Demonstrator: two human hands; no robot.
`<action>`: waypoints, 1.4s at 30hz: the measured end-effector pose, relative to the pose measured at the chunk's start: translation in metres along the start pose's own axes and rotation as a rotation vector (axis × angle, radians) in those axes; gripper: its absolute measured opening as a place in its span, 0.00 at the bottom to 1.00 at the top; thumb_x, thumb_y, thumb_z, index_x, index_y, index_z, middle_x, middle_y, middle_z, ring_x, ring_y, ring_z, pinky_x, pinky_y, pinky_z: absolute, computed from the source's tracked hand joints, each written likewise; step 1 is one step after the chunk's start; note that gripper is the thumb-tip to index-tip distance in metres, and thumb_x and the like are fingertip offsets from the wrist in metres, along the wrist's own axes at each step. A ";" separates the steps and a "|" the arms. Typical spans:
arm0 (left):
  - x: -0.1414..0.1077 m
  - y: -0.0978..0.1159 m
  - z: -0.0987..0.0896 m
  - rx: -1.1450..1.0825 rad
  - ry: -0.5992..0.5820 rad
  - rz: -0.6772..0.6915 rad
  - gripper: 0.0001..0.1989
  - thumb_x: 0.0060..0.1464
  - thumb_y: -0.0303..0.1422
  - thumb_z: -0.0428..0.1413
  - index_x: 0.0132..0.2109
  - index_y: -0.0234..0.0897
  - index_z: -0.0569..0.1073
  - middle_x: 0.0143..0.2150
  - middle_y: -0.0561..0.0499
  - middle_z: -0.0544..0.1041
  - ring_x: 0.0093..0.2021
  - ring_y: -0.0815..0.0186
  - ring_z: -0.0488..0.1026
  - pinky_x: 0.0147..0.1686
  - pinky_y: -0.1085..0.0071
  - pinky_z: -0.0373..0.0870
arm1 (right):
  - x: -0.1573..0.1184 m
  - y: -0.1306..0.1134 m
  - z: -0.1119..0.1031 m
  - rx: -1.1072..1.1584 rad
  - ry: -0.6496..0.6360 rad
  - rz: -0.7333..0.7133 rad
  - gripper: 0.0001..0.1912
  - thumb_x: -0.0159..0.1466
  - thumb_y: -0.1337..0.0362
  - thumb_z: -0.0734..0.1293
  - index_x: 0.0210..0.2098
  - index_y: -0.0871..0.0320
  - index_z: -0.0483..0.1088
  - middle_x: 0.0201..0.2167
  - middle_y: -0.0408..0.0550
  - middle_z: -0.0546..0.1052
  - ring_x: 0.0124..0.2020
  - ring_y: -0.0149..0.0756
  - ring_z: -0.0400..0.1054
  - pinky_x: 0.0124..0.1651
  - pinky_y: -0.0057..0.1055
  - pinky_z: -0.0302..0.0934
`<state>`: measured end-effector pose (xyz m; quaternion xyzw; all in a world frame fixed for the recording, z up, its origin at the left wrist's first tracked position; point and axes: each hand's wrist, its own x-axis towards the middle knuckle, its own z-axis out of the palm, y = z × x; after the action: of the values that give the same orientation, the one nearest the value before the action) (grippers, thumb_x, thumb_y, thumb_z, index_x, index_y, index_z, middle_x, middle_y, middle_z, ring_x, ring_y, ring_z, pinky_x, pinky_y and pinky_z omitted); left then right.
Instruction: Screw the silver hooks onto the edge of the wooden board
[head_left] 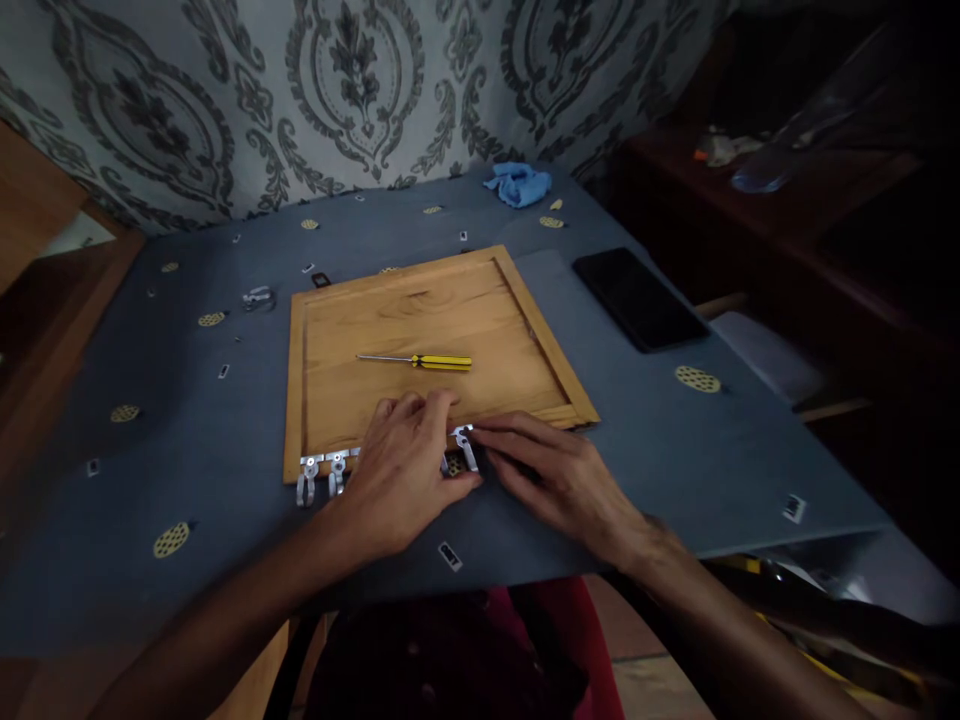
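In the head view, a wooden board (420, 315) lies flat on a cloth-covered table (247, 560), and a metal hook (469, 456) sits at its near edge, between the two hands. The left hand (405, 465) spans that edge, index finger over the wood and thumb low beside the hook. The right hand (574, 485) reaches in from the other side, its fingertips at the hook's flat top plate. In this dim light, with the fingers hiding the contact, I cannot tell whether either hand truly pinches the hook or only steadies it.

Two more metal hooks (306, 486) stand along the same edge, left of the left hand, and a loose piece of metal (259, 298) lies on the table beyond the board's far left corner. A screwdriver (441, 362) rests on the board, its shaft pointing left.

The hook looks light, stiff and hard to break, but smooth enough to twist between fingertips; the curved arm seems the best place to hold, leaving the plate free to lie flat. The board looks rigid and moderately heavy, likely to slide a little on the cloth under a sideways push; its raised frame gives a firm hold, and a palm pressed near the edge should keep it still.
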<state>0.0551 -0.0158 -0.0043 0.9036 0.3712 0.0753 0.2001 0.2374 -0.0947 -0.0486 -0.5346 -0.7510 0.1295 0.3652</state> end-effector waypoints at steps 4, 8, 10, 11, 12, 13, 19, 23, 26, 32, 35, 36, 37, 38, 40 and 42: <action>-0.001 -0.002 0.002 0.001 0.023 0.022 0.28 0.51 0.35 0.66 0.55 0.38 0.63 0.47 0.44 0.77 0.49 0.49 0.73 0.50 0.52 0.67 | 0.003 -0.002 0.002 -0.013 -0.018 0.018 0.17 0.69 0.71 0.62 0.54 0.54 0.73 0.47 0.51 0.80 0.45 0.37 0.78 0.47 0.34 0.76; -0.001 -0.002 0.002 0.009 0.024 0.013 0.27 0.51 0.36 0.66 0.54 0.38 0.64 0.46 0.44 0.76 0.48 0.49 0.72 0.50 0.52 0.67 | 0.002 0.000 0.004 -0.033 -0.011 0.005 0.16 0.69 0.70 0.62 0.53 0.55 0.73 0.46 0.51 0.79 0.44 0.36 0.78 0.47 0.34 0.76; -0.001 -0.002 0.003 0.009 0.028 0.010 0.26 0.50 0.36 0.66 0.53 0.38 0.65 0.46 0.45 0.76 0.48 0.50 0.72 0.49 0.53 0.67 | 0.002 0.000 0.004 -0.034 -0.017 -0.002 0.15 0.69 0.70 0.62 0.53 0.55 0.73 0.47 0.51 0.79 0.45 0.36 0.78 0.47 0.34 0.76; -0.001 -0.002 0.003 0.008 0.029 0.009 0.25 0.50 0.36 0.66 0.52 0.38 0.65 0.46 0.45 0.76 0.48 0.50 0.72 0.49 0.53 0.68 | 0.002 0.000 0.004 -0.032 -0.021 -0.002 0.16 0.69 0.71 0.62 0.54 0.55 0.73 0.47 0.51 0.79 0.46 0.36 0.78 0.48 0.34 0.76; -0.001 -0.002 0.003 0.007 0.030 0.008 0.25 0.50 0.36 0.66 0.52 0.38 0.65 0.45 0.45 0.76 0.48 0.50 0.72 0.49 0.53 0.68 | 0.002 0.000 0.004 -0.028 -0.023 -0.002 0.16 0.69 0.71 0.62 0.54 0.55 0.73 0.48 0.51 0.79 0.46 0.36 0.78 0.48 0.34 0.76; -0.001 -0.001 0.003 0.008 0.029 0.006 0.25 0.50 0.36 0.66 0.51 0.38 0.65 0.45 0.45 0.76 0.47 0.50 0.72 0.49 0.53 0.68 | 0.002 0.000 0.004 -0.023 -0.022 -0.001 0.16 0.69 0.71 0.62 0.54 0.55 0.73 0.48 0.51 0.79 0.46 0.36 0.77 0.48 0.34 0.75; -0.001 0.000 0.002 -0.014 0.015 -0.016 0.26 0.50 0.35 0.66 0.53 0.38 0.65 0.46 0.44 0.76 0.48 0.49 0.72 0.49 0.52 0.68 | 0.004 -0.004 0.001 0.009 0.003 -0.002 0.15 0.70 0.70 0.61 0.53 0.55 0.73 0.46 0.51 0.80 0.45 0.36 0.78 0.48 0.33 0.76; -0.001 0.001 0.000 -0.027 0.021 -0.015 0.25 0.49 0.35 0.67 0.51 0.39 0.65 0.45 0.45 0.76 0.49 0.49 0.72 0.49 0.52 0.68 | 0.010 0.000 -0.006 0.024 0.074 0.015 0.14 0.69 0.69 0.62 0.51 0.54 0.74 0.43 0.50 0.81 0.43 0.36 0.78 0.45 0.32 0.75; -0.001 0.002 0.000 -0.037 -0.004 -0.026 0.26 0.48 0.34 0.68 0.50 0.39 0.64 0.46 0.44 0.76 0.49 0.49 0.72 0.48 0.52 0.69 | 0.026 0.011 -0.013 -0.050 0.060 0.049 0.13 0.69 0.68 0.62 0.50 0.56 0.75 0.42 0.50 0.80 0.42 0.37 0.78 0.43 0.32 0.74; 0.000 0.001 0.002 -0.052 -0.002 -0.027 0.27 0.48 0.34 0.68 0.52 0.38 0.63 0.48 0.44 0.77 0.51 0.48 0.71 0.51 0.50 0.66 | 0.072 0.030 -0.010 -0.222 -0.113 0.101 0.15 0.65 0.68 0.65 0.52 0.58 0.72 0.51 0.54 0.77 0.45 0.42 0.75 0.45 0.37 0.71; -0.001 0.001 0.001 -0.049 -0.012 -0.021 0.24 0.49 0.34 0.67 0.48 0.39 0.64 0.45 0.45 0.77 0.48 0.50 0.72 0.49 0.52 0.67 | 0.083 0.035 -0.001 -0.173 -0.120 0.126 0.10 0.65 0.69 0.65 0.44 0.60 0.75 0.42 0.53 0.78 0.40 0.41 0.74 0.44 0.36 0.69; -0.001 0.001 0.001 -0.047 -0.014 -0.025 0.23 0.49 0.35 0.67 0.47 0.40 0.64 0.44 0.46 0.77 0.47 0.50 0.72 0.48 0.52 0.67 | 0.084 0.036 0.001 -0.148 -0.114 0.133 0.09 0.65 0.69 0.65 0.42 0.60 0.76 0.40 0.52 0.77 0.39 0.40 0.74 0.43 0.35 0.68; -0.001 0.001 0.000 -0.045 -0.015 -0.029 0.23 0.49 0.35 0.67 0.47 0.40 0.64 0.44 0.46 0.77 0.47 0.50 0.72 0.48 0.53 0.67 | 0.083 0.037 0.002 -0.119 -0.103 0.138 0.08 0.64 0.69 0.65 0.40 0.60 0.76 0.38 0.51 0.77 0.37 0.39 0.73 0.42 0.34 0.67; -0.001 0.001 0.000 -0.044 -0.012 -0.030 0.23 0.49 0.35 0.67 0.46 0.40 0.64 0.44 0.46 0.77 0.47 0.50 0.71 0.48 0.53 0.67 | 0.082 0.039 0.002 -0.085 -0.085 0.141 0.06 0.64 0.68 0.66 0.39 0.59 0.76 0.36 0.50 0.77 0.36 0.38 0.72 0.40 0.33 0.66; -0.002 0.000 0.000 -0.046 -0.004 -0.024 0.23 0.49 0.36 0.67 0.46 0.40 0.64 0.45 0.46 0.76 0.48 0.50 0.71 0.49 0.53 0.67 | 0.080 0.041 0.000 -0.007 -0.026 0.146 0.05 0.64 0.65 0.67 0.37 0.58 0.75 0.33 0.48 0.76 0.33 0.37 0.71 0.38 0.32 0.64; -0.002 0.000 0.001 -0.046 0.001 -0.015 0.23 0.49 0.36 0.67 0.47 0.40 0.64 0.46 0.46 0.76 0.48 0.50 0.71 0.49 0.53 0.66 | 0.078 0.042 -0.005 0.080 0.077 0.168 0.06 0.64 0.62 0.68 0.37 0.57 0.73 0.29 0.45 0.74 0.31 0.36 0.70 0.34 0.31 0.63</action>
<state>0.0536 -0.0172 -0.0050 0.8958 0.3765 0.0828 0.2211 0.2577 -0.0090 -0.0381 -0.5852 -0.6833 0.1689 0.4026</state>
